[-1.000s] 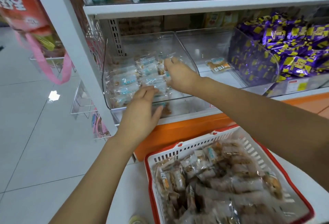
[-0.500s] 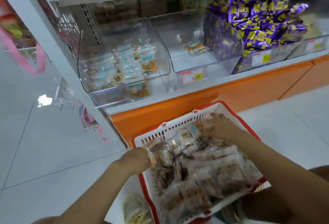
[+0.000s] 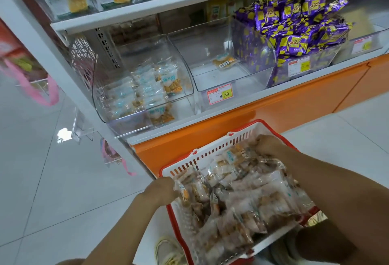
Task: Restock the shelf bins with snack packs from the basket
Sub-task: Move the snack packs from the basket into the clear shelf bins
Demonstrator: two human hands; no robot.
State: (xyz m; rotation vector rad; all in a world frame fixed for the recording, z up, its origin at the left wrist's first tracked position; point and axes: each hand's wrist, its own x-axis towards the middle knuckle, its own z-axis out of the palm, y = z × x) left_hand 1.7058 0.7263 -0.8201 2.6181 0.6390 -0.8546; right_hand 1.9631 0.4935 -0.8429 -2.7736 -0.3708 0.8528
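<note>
Both hands are in the basket (image 3: 210, 152) at the lower right of the frame. Your left hand (image 3: 161, 190) has its fingers curled around snack packs (image 3: 242, 193) at the left rim, and your right hand (image 3: 271, 147) grasps some at the far corner. The heap stands above the rim and the wrappers look slippery, so a big handful may drag others over the edge onto the floor (image 3: 63, 180). Aim for the half-filled bin (image 3: 183, 71) at centre left, not the neighbouring bin (image 3: 210, 39).

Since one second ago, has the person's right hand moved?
Yes. The right hand left the clear plastic shelf bin of pale-blue snack packs and came down, below the orange shelf base, into the red-rimmed white basket.
</note>
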